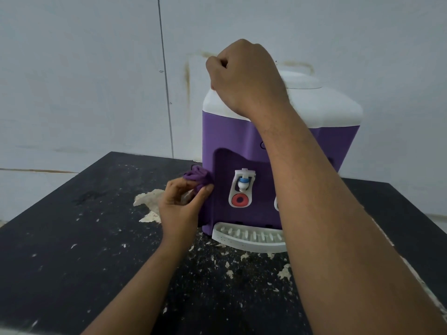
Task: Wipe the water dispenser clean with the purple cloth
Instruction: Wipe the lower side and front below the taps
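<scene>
Peeling black table [60, 238] bears water dispenser [232, 141] before white wall [84, 81].

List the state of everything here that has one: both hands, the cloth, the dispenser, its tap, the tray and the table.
Left hand: grips the purple cloth.
Purple cloth: bunched, pressed against the dispenser's left front edge.
Right hand: fingers curled, resting on the dispenser's white top.
Water dispenser: upright on the table.
Tap: no water running.
Drip tray: in place below the tap.
Table: black, surface flaking.
</scene>
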{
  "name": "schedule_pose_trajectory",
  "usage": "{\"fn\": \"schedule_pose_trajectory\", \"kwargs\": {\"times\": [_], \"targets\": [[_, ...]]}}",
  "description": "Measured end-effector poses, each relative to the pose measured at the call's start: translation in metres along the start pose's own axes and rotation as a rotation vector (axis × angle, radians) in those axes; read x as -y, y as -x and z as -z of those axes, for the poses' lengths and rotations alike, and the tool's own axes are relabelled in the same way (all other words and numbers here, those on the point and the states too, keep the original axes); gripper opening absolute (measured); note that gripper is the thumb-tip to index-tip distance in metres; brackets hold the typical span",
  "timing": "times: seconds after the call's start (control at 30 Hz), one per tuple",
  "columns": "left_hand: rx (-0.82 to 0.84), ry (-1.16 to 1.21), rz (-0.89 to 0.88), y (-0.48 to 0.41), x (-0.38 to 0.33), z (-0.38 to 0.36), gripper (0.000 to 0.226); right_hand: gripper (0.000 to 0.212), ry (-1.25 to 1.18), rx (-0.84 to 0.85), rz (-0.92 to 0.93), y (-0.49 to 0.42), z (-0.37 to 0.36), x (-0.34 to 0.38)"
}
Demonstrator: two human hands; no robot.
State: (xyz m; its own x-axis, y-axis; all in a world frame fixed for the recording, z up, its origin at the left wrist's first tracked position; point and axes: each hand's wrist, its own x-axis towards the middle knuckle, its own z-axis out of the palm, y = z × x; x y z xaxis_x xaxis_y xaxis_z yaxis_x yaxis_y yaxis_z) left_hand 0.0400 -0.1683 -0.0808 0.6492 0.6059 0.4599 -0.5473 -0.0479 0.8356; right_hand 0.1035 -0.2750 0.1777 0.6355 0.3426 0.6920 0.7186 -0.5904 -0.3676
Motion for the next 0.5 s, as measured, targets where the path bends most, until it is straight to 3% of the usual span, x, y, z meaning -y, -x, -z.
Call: {"fn": "schedule_pose_trajectory", "kwargs": {"times": [0.1,0.3,0.4,0.5], "targets": [[-0.068,0.025,-0.001,-0.003,-0.007,-0.006,0.023,0.031,0.005,-0.004,-0.001,0.000,0.000,0.000],[-0.051,-0.418,-0.488,-0.020,-0.025,-0.018,0.022,0.039,0.005,0.006,-0.014,0.001,0.000,0.000],[0.004,-0.440,-0.414,-0.003,0.002,-0.004,0.023,0.036,0.011,0.003,-0.013,0.001,0.001,0.000],[0.044,-0.224,-0.090,0.017,0.032,0.017,0.019,0.032,0.017,0.006,0.002,0.002,0.001,0.000]]}}
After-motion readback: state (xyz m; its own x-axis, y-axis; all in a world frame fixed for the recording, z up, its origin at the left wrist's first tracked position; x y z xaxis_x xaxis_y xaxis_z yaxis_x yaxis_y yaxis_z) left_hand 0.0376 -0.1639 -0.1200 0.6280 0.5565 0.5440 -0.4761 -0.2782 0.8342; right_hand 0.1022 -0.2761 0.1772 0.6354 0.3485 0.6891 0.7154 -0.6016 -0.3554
